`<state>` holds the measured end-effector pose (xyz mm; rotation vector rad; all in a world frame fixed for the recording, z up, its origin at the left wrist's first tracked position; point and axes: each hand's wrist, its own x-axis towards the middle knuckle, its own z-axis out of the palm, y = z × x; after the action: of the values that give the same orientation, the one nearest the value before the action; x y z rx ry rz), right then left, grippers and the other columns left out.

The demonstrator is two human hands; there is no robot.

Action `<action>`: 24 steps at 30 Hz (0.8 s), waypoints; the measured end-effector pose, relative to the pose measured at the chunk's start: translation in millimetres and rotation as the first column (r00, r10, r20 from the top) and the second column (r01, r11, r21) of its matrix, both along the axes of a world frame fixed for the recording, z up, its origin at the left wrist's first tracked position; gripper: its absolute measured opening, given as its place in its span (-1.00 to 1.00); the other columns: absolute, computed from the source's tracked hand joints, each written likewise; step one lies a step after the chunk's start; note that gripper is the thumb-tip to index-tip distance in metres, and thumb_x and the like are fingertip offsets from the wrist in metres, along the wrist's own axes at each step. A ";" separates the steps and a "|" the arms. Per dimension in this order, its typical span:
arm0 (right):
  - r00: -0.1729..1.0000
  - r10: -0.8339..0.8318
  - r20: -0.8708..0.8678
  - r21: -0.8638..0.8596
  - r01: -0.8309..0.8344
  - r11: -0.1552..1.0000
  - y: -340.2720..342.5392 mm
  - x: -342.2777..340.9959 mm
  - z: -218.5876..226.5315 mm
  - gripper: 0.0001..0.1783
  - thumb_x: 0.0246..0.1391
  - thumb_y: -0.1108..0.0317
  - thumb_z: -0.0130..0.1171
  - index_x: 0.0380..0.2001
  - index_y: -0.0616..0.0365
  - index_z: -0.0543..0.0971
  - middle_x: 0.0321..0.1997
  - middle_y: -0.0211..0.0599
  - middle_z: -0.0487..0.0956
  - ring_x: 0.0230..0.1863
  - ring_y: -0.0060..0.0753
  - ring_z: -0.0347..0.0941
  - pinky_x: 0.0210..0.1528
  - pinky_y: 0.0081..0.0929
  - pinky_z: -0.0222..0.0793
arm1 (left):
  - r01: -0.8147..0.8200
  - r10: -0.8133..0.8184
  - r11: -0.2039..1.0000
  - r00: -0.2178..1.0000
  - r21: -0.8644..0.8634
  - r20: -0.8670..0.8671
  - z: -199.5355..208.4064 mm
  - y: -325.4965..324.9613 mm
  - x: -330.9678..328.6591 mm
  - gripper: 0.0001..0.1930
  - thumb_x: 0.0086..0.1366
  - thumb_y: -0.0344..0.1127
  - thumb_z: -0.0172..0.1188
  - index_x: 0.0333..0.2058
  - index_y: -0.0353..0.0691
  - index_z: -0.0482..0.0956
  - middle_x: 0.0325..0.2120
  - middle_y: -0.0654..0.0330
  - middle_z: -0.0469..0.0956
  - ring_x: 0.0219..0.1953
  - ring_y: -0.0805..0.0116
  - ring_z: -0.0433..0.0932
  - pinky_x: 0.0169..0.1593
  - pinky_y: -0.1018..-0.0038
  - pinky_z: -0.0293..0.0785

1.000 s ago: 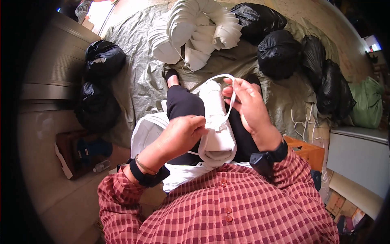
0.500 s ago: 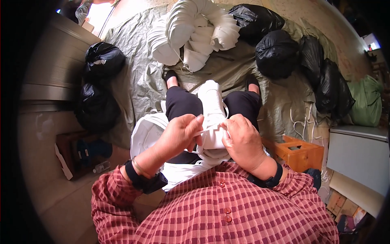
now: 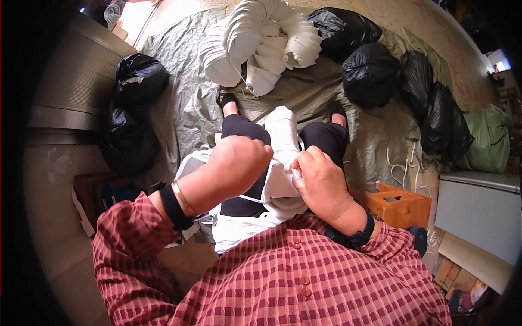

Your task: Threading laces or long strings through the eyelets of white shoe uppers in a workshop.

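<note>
Between my knees lies a white shoe upper point(image 3: 283, 182), its long white tongue point(image 3: 283, 127) pointing away from me. A white lace point(image 3: 265, 193) loops along its left side. My left hand point(image 3: 239, 163) is closed above the upper's left side, its fingertips turned inward and mostly hidden; the lace seems to be in them. At the upper's right edge, my right hand point(image 3: 321, 182) pinches the upper with thumb and fingers. More white material point(image 3: 239, 231) rests on my lap, partly under my left forearm.
Stacked white uppers point(image 3: 261, 46) lie on a grey-green tarp point(image 3: 187, 98) ahead. Black plastic bags point(image 3: 370, 73) stand on both sides. To my right are a wooden stool point(image 3: 399, 204), a grey box point(image 3: 478, 209) and a green sack point(image 3: 488, 138). White cords point(image 3: 405, 168) hang near the stool.
My left hand has lifted and turned over, back of the hand up, with its elbow swung out to the left. My right hand has shifted slightly left and stays at the upper.
</note>
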<state>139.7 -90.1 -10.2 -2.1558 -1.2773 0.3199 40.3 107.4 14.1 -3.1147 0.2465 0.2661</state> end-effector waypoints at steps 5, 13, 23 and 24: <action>0.858 -0.055 -0.511 0.089 0.116 0.989 -18.6 0.1 -6.5 -0.91 0.11 0.42 0.24 -0.32 0.19 0.58 -0.28 -0.23 0.48 -0.32 -0.34 0.50 -0.26 -0.41 0.45 | 0.269 -0.269 0.962 0.899 0.049 0.345 -22.0 -0.8 -53.3 -0.64 0.10 -0.27 0.20 -0.14 -0.33 0.61 -0.38 0.30 0.46 -0.36 0.42 0.43 -0.40 0.54 0.33; 0.694 -0.289 -0.660 -0.156 0.249 0.956 16.6 24.1 -39.7 -0.67 0.17 0.21 0.34 -0.45 0.29 0.56 -0.48 -0.29 0.63 -0.43 -0.63 0.49 -0.34 -0.53 0.43 | -0.267 0.291 0.957 0.876 -0.116 0.385 -35.2 -41.6 -72.1 -0.64 0.12 -0.41 0.26 -0.05 -0.22 0.64 -0.43 0.26 0.50 -0.39 0.32 0.51 -0.37 0.39 0.40; -0.064 0.175 -0.983 0.109 0.565 0.818 -23.2 6.3 -7.8 -0.76 0.47 0.17 -0.07 -0.17 0.10 0.46 -0.29 -0.29 0.60 -0.03 -0.37 0.55 0.11 -0.37 0.44 | -0.162 0.754 -0.442 0.466 -0.882 -0.463 -47.1 -64.8 -60.6 -0.70 0.46 -0.33 0.15 0.09 -0.33 0.57 -0.02 0.10 0.66 -0.08 0.35 0.67 0.01 0.50 0.57; -0.161 0.242 -0.957 0.114 0.557 0.822 -36.7 3.8 -8.0 -0.74 0.47 0.16 -0.08 -0.18 0.10 0.47 -0.29 -0.27 0.60 0.03 -0.29 0.56 0.16 -0.33 0.45 | -0.162 0.754 -0.442 0.464 -0.882 -0.464 -46.8 -64.6 -61.7 -0.70 0.46 -0.33 0.15 0.09 -0.33 0.57 -0.02 0.10 0.66 -0.08 0.35 0.67 0.01 0.50 0.57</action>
<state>143.5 -126.8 -18.2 -0.8085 0.0415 1.1103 -21.4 42.8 -32.7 -3.7054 -2.5645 -1.5252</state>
